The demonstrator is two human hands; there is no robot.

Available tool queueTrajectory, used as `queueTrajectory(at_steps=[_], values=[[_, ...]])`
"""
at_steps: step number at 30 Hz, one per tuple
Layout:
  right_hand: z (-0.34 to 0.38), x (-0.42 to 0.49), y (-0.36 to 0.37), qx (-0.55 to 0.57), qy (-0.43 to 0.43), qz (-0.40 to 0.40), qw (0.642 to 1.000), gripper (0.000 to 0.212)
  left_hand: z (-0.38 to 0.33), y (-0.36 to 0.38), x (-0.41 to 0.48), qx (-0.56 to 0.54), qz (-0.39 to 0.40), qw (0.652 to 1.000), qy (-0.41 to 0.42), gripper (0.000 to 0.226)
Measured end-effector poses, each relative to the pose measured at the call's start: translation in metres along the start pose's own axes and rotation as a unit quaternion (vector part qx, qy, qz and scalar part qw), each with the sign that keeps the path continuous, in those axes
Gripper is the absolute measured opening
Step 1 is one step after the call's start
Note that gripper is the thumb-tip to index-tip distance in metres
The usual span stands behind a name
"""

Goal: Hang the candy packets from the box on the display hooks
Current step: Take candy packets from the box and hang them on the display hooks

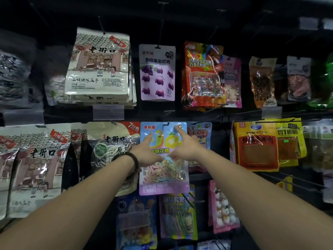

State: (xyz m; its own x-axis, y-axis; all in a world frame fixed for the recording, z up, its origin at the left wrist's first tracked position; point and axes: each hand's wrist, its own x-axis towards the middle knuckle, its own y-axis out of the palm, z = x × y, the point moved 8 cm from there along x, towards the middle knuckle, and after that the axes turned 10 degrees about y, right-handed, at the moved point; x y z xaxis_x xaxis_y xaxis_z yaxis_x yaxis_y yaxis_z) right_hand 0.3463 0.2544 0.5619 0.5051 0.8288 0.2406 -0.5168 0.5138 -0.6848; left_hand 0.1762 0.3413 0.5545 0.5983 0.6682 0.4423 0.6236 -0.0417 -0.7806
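Observation:
A blue and purple candy packet [163, 177] with pastel twisted candy hangs on a black display hook [166, 124] in the middle row of the rack. Both my hands lie on its front. My left hand [146, 150], with a dark bead bracelet on the wrist, touches the packet's upper left with a straight forefinger. My right hand [185, 146] touches the upper right, its forefinger stretched up near the hanging hole. Neither hand's fingers curl round the packet. The box is not in view.
Cream seed bags [98, 64] hang upper left and lower left [36, 168]. A purple grape-candy packet [157, 73] and an orange cola-candy packet [202, 74] hang above. Yellow snack packets [257, 145] hang to the right. More candy packets [177, 217] hang below. A bare hook [295, 179] juts out lower right.

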Motion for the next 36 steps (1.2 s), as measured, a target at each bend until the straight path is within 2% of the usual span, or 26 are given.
queueTrajectory(at_steps=[3, 6, 9, 13, 16, 20, 25, 28, 31, 34, 36], values=[[-0.002, -0.011, -0.005, 0.008, -0.021, -0.001, 1.0, 0.106, -0.004, 0.001, -0.015, 0.001, 0.004, 1.0, 0.017, 0.111], [-0.006, -0.035, -0.011, -0.037, -0.048, -0.034, 0.998, 0.094, -0.026, -0.005, -0.051, 0.049, 0.002, 0.996, 0.071, 0.077], [-0.017, -0.073, -0.013, -0.11, -0.063, -0.102, 0.987, 0.082, -0.047, -0.009, -0.101, 0.119, -0.03, 0.981, 0.149, 0.059], [-0.047, -0.141, 0.009, -0.083, -0.073, -0.105, 0.988, 0.06, -0.038, 0.023, -0.175, 0.027, -0.004, 0.985, 0.169, 0.028], [-0.086, -0.192, 0.048, -0.057, -0.083, -0.078, 0.992, 0.037, -0.026, 0.06, -0.235, -0.016, 0.011, 0.986, 0.165, 0.018], [-0.152, -0.244, 0.113, -0.007, -0.043, -0.013, 0.999, 0.023, -0.007, 0.12, -0.299, -0.029, 0.039, 0.987, 0.153, 0.02], [-0.251, -0.315, 0.218, -0.022, 0.073, 0.12, 0.99, 0.023, 0.034, 0.216, -0.381, -0.046, 0.121, 0.985, 0.112, 0.023], [-0.312, -0.356, 0.264, -0.049, 0.14, 0.157, 0.976, 0.029, 0.053, 0.275, -0.432, -0.074, 0.171, 0.981, 0.062, 0.019], [-0.372, -0.392, 0.298, -0.092, 0.22, 0.169, 0.956, 0.019, 0.079, 0.328, -0.476, -0.042, 0.243, 0.969, 0.027, 0.028], [-0.431, -0.41, 0.326, -0.19, 0.261, 0.199, 0.925, 0.035, 0.098, 0.367, -0.513, 0.03, 0.378, 0.925, 0.039, 0.057], [-0.503, -0.411, 0.357, -0.215, 0.271, 0.206, 0.916, 0.051, 0.1, 0.379, -0.524, -0.001, 0.42, 0.907, 0.033, 0.059]])
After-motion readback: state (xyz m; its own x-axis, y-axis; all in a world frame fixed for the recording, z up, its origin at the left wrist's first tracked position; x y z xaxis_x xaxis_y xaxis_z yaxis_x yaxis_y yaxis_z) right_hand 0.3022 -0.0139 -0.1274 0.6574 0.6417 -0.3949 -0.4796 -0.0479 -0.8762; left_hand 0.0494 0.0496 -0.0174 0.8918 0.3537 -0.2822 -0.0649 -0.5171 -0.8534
